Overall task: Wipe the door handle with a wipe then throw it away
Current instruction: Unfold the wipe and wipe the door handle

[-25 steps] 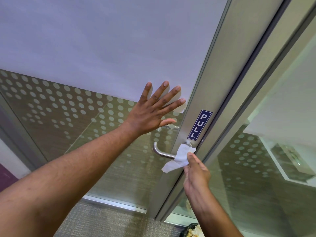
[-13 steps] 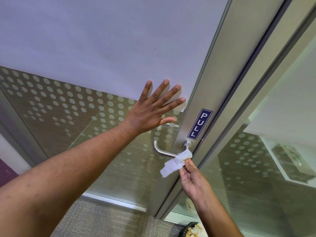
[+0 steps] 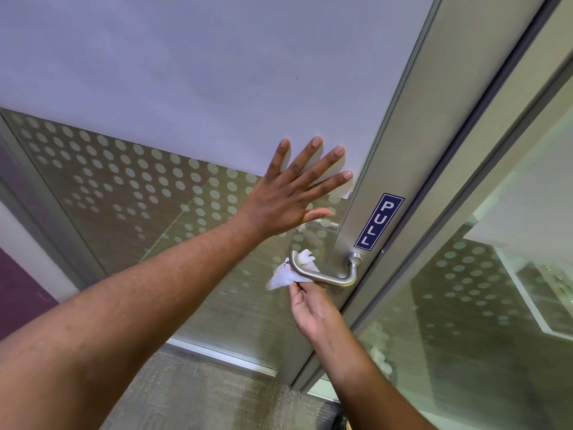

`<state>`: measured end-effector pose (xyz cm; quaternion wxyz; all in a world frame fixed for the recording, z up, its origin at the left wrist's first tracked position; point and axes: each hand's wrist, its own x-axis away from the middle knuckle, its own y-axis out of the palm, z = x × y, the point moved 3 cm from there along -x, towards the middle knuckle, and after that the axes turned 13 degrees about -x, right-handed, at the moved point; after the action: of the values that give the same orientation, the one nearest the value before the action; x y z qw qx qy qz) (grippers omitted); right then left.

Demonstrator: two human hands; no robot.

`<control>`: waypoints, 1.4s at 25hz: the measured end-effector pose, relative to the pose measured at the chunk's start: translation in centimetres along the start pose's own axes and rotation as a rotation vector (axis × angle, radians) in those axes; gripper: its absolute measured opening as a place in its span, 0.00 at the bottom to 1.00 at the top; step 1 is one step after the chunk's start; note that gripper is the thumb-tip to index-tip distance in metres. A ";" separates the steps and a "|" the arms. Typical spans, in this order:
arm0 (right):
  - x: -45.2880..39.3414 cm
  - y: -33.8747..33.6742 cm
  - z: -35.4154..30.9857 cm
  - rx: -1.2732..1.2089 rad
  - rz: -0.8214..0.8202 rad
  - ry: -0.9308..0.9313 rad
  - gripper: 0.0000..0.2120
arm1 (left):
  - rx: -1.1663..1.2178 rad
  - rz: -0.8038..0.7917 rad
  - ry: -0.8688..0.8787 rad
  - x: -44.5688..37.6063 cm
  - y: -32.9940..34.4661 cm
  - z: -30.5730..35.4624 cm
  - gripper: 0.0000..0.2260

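We pinch the wipe (image 3: 286, 274) in our right hand (image 3: 313, 308), just above it, against the door handle (image 3: 322, 274). Our left hand (image 3: 291, 197) presses open-palmed on the door (image 3: 186, 72). The light pinch may let the wipe snag on the handle's free end and slip out.

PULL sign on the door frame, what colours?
The PULL sign is dark navy blue with white letters and a thin white border. Head view, just above the door handle.

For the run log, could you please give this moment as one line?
step: wiping | right hand: wipe on door handle free end | left hand: flat on door | disposal: pending
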<state>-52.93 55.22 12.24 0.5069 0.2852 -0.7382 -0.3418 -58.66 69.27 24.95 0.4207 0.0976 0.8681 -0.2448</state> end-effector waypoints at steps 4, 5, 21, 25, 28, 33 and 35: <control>-0.4 -0.8 0.2 0.022 -0.044 0.038 0.13 | 0.005 0.012 -0.005 0.2 0.1 0.0 0.38; -0.3 -1.5 -0.2 0.031 -0.062 0.045 0.13 | 0.006 0.012 -0.007 0.2 0.1 0.0 0.38; 0.3 -2.2 -1.7 0.100 -0.182 0.071 0.13 | -0.023 -0.009 0.011 0.2 0.6 -0.1 0.39; 1.8 -4.0 -4.6 0.069 -0.195 0.031 0.12 | -0.011 -0.006 0.013 0.3 0.7 0.0 0.38; 2.4 -4.5 -7.1 0.073 -0.147 -0.048 0.10 | -0.005 -0.023 0.025 0.5 0.7 -0.2 0.38; 3.9 -5.2 -10.0 0.078 -0.130 -0.114 0.13 | 0.058 -0.160 -0.031 -0.1 -2.0 0.5 0.35; 5.1 -5.5 -10.7 0.082 -0.158 -0.104 0.12 | 0.264 -0.195 -0.183 1.1 -4.4 1.8 0.31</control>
<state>-44.11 45.72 13.36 0.4275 0.3446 -0.7520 -0.3646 -59.79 64.52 24.66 0.4559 0.0448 0.7918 -0.4039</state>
